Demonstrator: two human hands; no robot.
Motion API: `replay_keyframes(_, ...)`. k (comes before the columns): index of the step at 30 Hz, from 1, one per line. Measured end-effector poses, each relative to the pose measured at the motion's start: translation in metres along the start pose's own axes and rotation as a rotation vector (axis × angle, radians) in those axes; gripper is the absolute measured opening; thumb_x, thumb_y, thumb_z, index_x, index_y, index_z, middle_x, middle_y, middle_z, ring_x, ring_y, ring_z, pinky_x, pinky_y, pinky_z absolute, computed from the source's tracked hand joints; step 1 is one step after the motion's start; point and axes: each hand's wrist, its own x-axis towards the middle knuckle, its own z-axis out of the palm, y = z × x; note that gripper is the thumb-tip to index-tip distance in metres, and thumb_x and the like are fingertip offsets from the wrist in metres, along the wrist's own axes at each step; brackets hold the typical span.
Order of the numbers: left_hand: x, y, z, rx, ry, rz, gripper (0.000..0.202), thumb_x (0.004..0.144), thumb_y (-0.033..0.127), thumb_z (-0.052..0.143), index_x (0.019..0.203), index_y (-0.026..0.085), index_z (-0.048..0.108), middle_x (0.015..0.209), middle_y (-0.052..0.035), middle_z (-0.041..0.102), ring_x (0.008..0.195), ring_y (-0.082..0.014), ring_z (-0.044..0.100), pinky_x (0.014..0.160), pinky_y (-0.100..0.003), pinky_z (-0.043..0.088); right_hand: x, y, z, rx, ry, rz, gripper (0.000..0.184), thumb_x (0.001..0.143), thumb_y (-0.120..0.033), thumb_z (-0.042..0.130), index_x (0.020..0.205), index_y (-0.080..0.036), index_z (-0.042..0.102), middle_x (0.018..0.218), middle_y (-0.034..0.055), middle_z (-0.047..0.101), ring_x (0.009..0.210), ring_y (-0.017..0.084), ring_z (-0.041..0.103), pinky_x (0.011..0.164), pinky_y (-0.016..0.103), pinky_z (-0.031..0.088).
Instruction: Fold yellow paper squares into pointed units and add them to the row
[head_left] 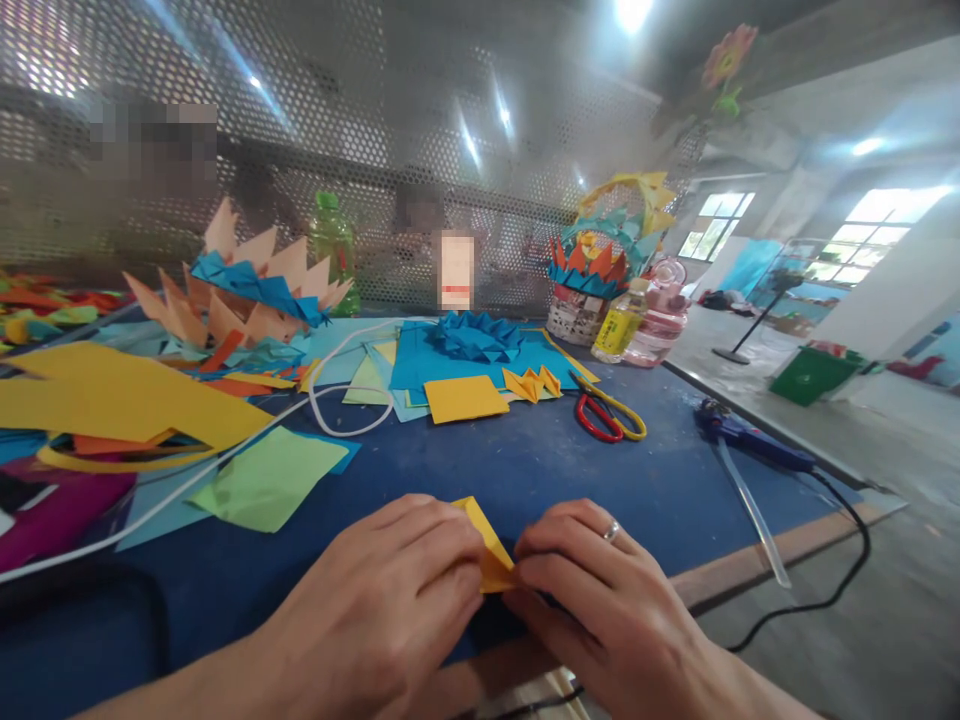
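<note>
Near the front edge of the blue table, my left hand [397,590] and my right hand [592,590] hold a small folded piece of yellow paper [487,548] between them. My left fingers grip its left side, while the right fingertips pinch its right corner; part of the paper is hidden behind the left fingers. Beyond it lie a stack of yellow paper [465,398] and some folded yellow pieces [532,384]. A ring of folded blue paper [477,338] rests on blue sheets [411,362] farther back.
Scissors [600,418] with red and yellow handles lie right of centre. A glue gun [757,440] with its stick and black cord sits at the right edge. Paper crowns [251,285], colored sheets [274,478] and a white cord [255,440] cover the left. Bottles [654,320] stand behind.
</note>
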Motion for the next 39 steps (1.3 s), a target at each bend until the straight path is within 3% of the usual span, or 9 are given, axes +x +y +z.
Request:
replay_keyframes(3,-0.002,-0.003,0.0,-0.031,0.023,-0.012,0.019,0.094,0.015,0.052,0.077,0.018,0.058,0.083,-0.0021,0.064,0.073,-0.0176,0.059,0.068,-0.033,0.049,-0.002,-0.001,0.001,0.045,-0.006,0.036,0.01,0.093,-0.009,0.06,0.091,-0.018,0.064,0.088,0.0039,0.069,0.084,0.018,0.06,0.08,0.031,0.054)
replay_keyframes(6,-0.003,-0.005,0.0,-0.067,0.092,-0.025,0.024,0.098,0.011,0.044,0.085,0.019,0.062,0.1,-0.0041,0.07,0.097,-0.0183,0.065,0.089,-0.032,0.052,-0.001,0.0,0.003,0.095,-0.005,0.077,0.01,0.093,-0.01,0.061,0.091,-0.019,0.065,0.086,0.0032,0.068,0.082,0.017,0.06,0.077,0.03,0.054)
replay_keyframes(8,-0.003,-0.004,-0.002,-0.085,0.07,-0.039,0.022,0.097,0.009,0.046,0.093,0.018,0.065,0.106,-0.0029,0.072,0.103,-0.0166,0.066,0.097,-0.03,0.05,0.0,0.001,0.004,0.115,-0.01,0.104,0.011,0.092,-0.009,0.062,0.09,-0.02,0.065,0.085,0.0026,0.068,0.082,0.017,0.059,0.076,0.03,0.053)
replay_keyframes(13,-0.003,-0.002,-0.005,-0.146,0.047,-0.084,0.022,0.092,0.007,0.053,0.104,0.02,0.066,0.102,0.0033,0.074,0.093,-0.0121,0.07,0.091,-0.024,0.052,0.003,0.0,0.002,0.126,-0.019,0.182,0.013,0.086,-0.006,0.066,0.087,-0.02,0.066,0.089,0.0026,0.068,0.085,0.017,0.06,0.079,0.031,0.052)
replay_keyframes(16,-0.001,-0.001,-0.005,-0.118,0.1,-0.095,0.02,0.093,0.009,0.051,0.101,0.019,0.066,0.104,0.0024,0.075,0.095,-0.0119,0.07,0.093,-0.023,0.051,0.003,0.0,0.0,0.118,-0.026,0.177,0.011,0.085,-0.009,0.068,0.086,-0.019,0.066,0.089,0.0031,0.068,0.084,0.017,0.06,0.078,0.03,0.053)
replay_keyframes(20,0.0,-0.003,-0.004,-0.179,0.069,-0.118,0.022,0.095,0.009,0.051,0.094,0.021,0.069,0.1,0.0028,0.076,0.09,-0.0116,0.071,0.087,-0.023,0.052,0.004,0.001,0.0,0.106,-0.027,0.155,0.008,0.084,-0.013,0.072,0.086,-0.018,0.066,0.09,0.0037,0.068,0.085,0.018,0.06,0.077,0.032,0.052)
replay_keyframes(29,0.003,-0.014,-0.003,-0.595,0.003,-0.404,0.016,0.093,0.013,0.064,0.082,0.022,0.07,0.094,0.005,0.073,0.085,-0.0092,0.069,0.078,-0.018,0.052,0.004,-0.001,0.0,0.157,-0.054,0.316,0.008,0.088,-0.015,0.067,0.084,-0.022,0.067,0.092,0.0032,0.065,0.089,0.02,0.059,0.074,0.036,0.05)
replay_keyframes(39,0.009,-0.007,0.0,-0.591,0.008,-0.477,0.021,0.092,0.009,0.058,0.076,0.02,0.066,0.087,0.0047,0.068,0.079,-0.0065,0.065,0.071,-0.016,0.048,0.005,0.001,-0.003,0.159,-0.134,0.351,0.013,0.093,-0.019,0.06,0.082,-0.023,0.065,0.092,0.0029,0.064,0.088,0.02,0.058,0.072,0.037,0.047)
